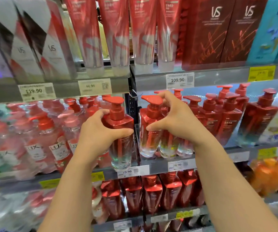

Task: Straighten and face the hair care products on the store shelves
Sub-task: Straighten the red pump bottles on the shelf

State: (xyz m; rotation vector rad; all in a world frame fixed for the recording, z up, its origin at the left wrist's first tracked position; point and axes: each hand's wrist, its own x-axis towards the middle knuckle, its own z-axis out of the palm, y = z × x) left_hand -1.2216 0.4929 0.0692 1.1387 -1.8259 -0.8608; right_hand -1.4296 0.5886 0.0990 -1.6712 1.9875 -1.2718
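Two red pump bottles with clear bases stand out at the front of the middle shelf. My left hand (99, 133) grips the left bottle (120, 139) round its shoulder, thumb across the front; this bottle sits forward of the shelf lip (160, 166). My right hand (175, 118) holds the right bottle (149, 131), fingers curled over its pump head and thumb against its body. More red pump bottles (226, 114) fill the row to the right, some turned at different angles.
Pink LUX bottles (56, 139) crowd the left of the same shelf. Red tubes (116, 30) and dark red VS boxes (218, 30) stand on the shelf above. Red refill pouches (151, 193) line the shelf below. A black upright (132, 108) divides the two bays.
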